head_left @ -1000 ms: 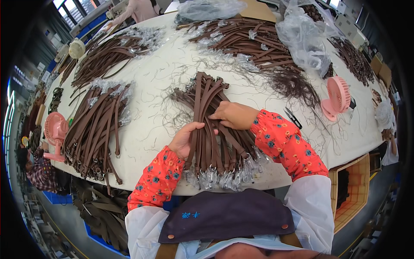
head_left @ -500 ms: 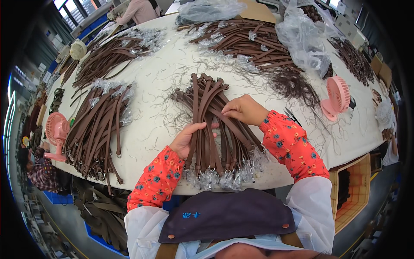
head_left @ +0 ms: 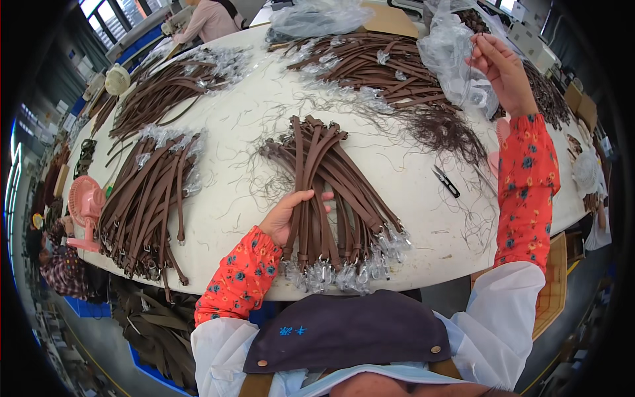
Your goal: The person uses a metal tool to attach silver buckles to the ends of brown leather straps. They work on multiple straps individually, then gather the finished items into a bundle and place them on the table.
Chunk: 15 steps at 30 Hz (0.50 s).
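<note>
A bundle of brown straps [head_left: 344, 178] with metal buckles and clear plastic-wrapped clasps [head_left: 357, 268] lies at the near middle of the table. My left hand [head_left: 286, 215] is closed around some of these straps on the bundle's left side, thumb on top. Far up to the right, my right hand [head_left: 501, 66] is raised with its fingers pinched, well away from the bundle; a thin dark thread shows at its fingertips. Black thread snips [head_left: 446, 182] lie on the table right of the bundle. Loose dark threads [head_left: 450, 132] form a tangle beyond them.
More brown straps lie in a left pile [head_left: 149, 198], a far-left pile [head_left: 162, 92] and a far pile [head_left: 377, 66]. A pink fan [head_left: 86, 208] stands at the left edge; another is partly hidden behind my right sleeve. Clear plastic bags [head_left: 456, 73] lie at the far right.
My right hand has gone from the bundle up and to the far right. The thread snips now show fully. My left hand keeps its hold on the straps.
</note>
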Tool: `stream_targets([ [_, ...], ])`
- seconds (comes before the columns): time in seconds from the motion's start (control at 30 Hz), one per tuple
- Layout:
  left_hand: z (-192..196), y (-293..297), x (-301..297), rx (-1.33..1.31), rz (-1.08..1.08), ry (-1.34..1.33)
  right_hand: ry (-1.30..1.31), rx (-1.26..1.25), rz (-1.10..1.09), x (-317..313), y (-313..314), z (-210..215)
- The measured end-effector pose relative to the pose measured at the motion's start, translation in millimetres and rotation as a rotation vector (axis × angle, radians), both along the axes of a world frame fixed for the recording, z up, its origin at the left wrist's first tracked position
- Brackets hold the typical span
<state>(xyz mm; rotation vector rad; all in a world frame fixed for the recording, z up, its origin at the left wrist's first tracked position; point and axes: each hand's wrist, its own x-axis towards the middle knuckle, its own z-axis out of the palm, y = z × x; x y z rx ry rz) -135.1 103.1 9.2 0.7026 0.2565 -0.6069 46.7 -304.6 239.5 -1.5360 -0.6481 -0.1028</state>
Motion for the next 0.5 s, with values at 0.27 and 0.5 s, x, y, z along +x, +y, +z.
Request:
stream_targets([
  [0.27, 3, -1, 0, 0.071, -0.005, -0.069, -0.327, -1.107, -0.435, 1, 8, -72],
  [0.5, 7, -10, -19, 0.295, -0.16, -0.202, 0.225, -1.199, 0.15, -127, 119, -174],
])
